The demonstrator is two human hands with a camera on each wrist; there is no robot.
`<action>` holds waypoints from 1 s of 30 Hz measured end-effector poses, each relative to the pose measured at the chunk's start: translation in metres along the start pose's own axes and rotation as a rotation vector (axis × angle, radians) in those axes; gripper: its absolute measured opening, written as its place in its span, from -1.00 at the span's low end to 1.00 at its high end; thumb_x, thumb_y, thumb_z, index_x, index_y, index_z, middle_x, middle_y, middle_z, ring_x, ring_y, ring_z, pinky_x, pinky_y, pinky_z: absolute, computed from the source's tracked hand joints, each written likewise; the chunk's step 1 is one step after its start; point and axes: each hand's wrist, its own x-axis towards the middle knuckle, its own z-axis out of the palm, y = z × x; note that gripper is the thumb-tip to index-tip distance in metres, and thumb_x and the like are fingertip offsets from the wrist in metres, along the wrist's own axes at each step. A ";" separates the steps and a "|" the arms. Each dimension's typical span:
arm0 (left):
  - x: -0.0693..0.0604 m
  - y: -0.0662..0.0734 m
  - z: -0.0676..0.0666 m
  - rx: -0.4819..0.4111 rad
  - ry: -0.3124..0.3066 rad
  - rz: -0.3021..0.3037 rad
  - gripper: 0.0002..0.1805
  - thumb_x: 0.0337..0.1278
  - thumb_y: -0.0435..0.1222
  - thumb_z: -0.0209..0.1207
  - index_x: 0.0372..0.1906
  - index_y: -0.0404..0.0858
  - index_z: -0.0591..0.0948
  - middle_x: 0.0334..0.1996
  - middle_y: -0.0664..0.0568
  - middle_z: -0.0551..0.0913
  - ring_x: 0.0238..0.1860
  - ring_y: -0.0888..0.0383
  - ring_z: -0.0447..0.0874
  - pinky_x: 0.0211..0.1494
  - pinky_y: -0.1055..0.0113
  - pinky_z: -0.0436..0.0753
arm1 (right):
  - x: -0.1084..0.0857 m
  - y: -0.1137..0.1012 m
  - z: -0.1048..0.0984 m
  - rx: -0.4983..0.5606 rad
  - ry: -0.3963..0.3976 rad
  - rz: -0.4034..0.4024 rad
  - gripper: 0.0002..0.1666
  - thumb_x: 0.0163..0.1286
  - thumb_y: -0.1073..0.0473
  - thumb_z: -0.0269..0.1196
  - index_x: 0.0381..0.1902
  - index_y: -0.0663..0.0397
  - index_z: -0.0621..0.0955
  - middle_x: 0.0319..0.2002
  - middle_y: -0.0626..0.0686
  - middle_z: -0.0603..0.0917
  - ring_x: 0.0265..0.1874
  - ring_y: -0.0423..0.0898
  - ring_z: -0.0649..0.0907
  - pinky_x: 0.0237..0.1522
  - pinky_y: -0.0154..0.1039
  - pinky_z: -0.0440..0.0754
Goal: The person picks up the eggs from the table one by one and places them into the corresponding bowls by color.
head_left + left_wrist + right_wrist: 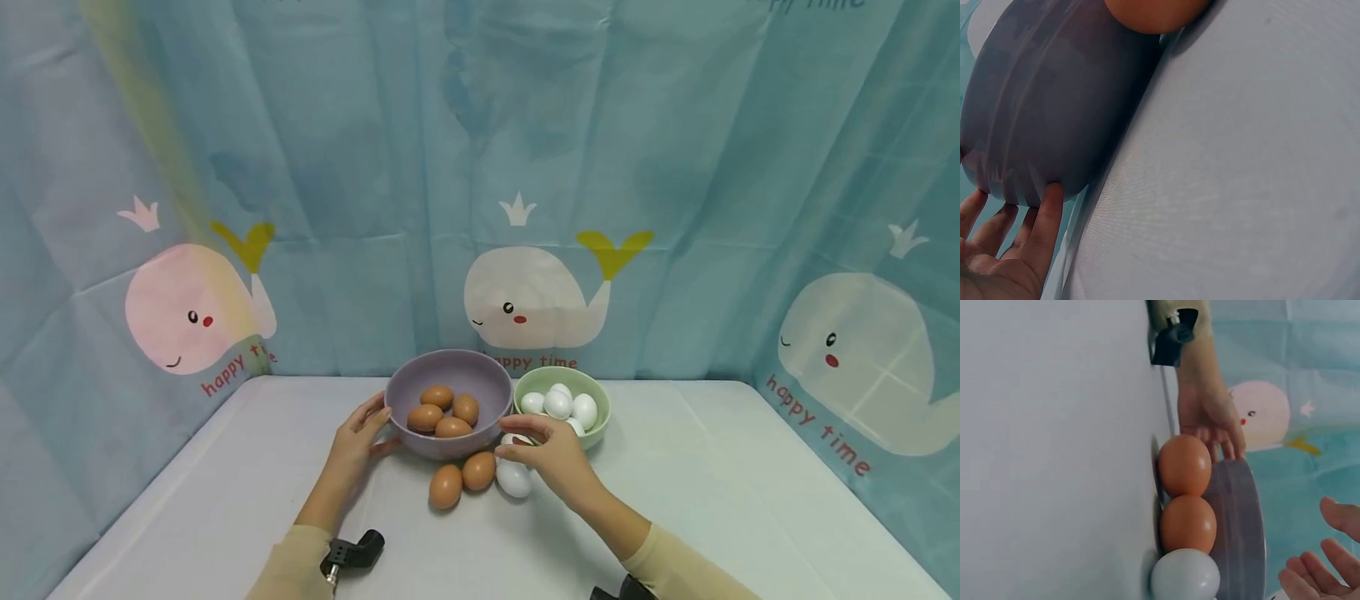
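My left hand (356,437) is at the left side of a purple bowl (487,379) with several brown eggs (453,427) inside. In the left wrist view its spread, fairly straight fingers (1054,203) touch the bowl's outer wall. On the table in front of the bowl lie two brown eggs (446,487) and a white egg (513,481) in a row. My right hand (555,462) hovers just above the white egg, beside the purple bowl. Its thumb and fingers stand apart in the right wrist view, with nothing between them. A pale patch behind them is unclear.
A smaller green bowl (606,408) holding several white eggs (557,404) stands right of the purple bowl. A white cloth (712,500) covers the table. Behind hangs a blue curtain (375,167) with printed whales. Each wrist wears a black camera mount (356,552).
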 end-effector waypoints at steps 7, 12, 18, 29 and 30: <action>0.000 0.000 -0.001 0.009 0.000 -0.008 -0.31 0.45 -0.06 0.09 0.54 -0.19 0.20 0.55 -0.12 0.19 0.48 -0.06 0.25 0.12 0.30 0.75 | -0.012 0.008 -0.008 0.011 0.025 0.067 -0.47 0.17 0.21 0.47 0.09 0.29 0.65 0.10 0.27 0.69 0.18 0.08 0.65 0.15 -0.29 0.70; -0.001 0.000 -0.001 0.014 -0.008 -0.004 -0.30 0.46 -0.06 0.08 0.54 -0.19 0.18 0.56 -0.13 0.17 0.48 -0.06 0.24 0.12 0.31 0.75 | -0.015 0.016 -0.013 -0.014 0.042 0.077 -0.46 0.16 0.16 0.48 0.09 0.26 0.66 0.09 0.24 0.70 0.16 0.06 0.66 0.12 -0.32 0.69; -0.001 0.000 -0.001 -0.004 -0.005 -0.008 -0.32 0.46 -0.07 0.09 0.53 -0.18 0.21 0.54 -0.11 0.21 0.23 0.37 0.46 0.11 0.33 0.75 | -0.016 0.024 -0.017 -0.060 0.017 0.063 -0.46 0.16 0.26 0.47 0.07 0.42 0.63 0.05 0.31 0.71 0.11 0.14 0.68 0.07 -0.36 0.72; 0.000 0.002 0.001 -0.028 -0.006 -0.004 -0.36 0.49 -0.14 0.06 0.53 -0.20 0.20 0.53 -0.12 0.23 0.45 0.00 0.27 0.18 0.21 0.73 | -0.015 0.037 -0.020 -0.204 0.036 0.093 -0.50 0.04 0.24 0.54 -0.05 0.34 0.70 -0.07 0.23 0.77 0.04 0.15 0.72 -0.07 -0.36 0.75; 0.000 0.003 0.001 -0.026 -0.005 -0.004 -0.37 0.49 -0.15 0.05 0.53 -0.20 0.20 0.53 -0.12 0.22 0.46 -0.01 0.26 0.18 0.21 0.73 | -0.014 0.038 -0.019 -0.207 0.033 0.093 -0.50 0.04 0.24 0.54 -0.06 0.34 0.70 -0.07 0.23 0.77 0.03 0.15 0.73 -0.08 -0.36 0.75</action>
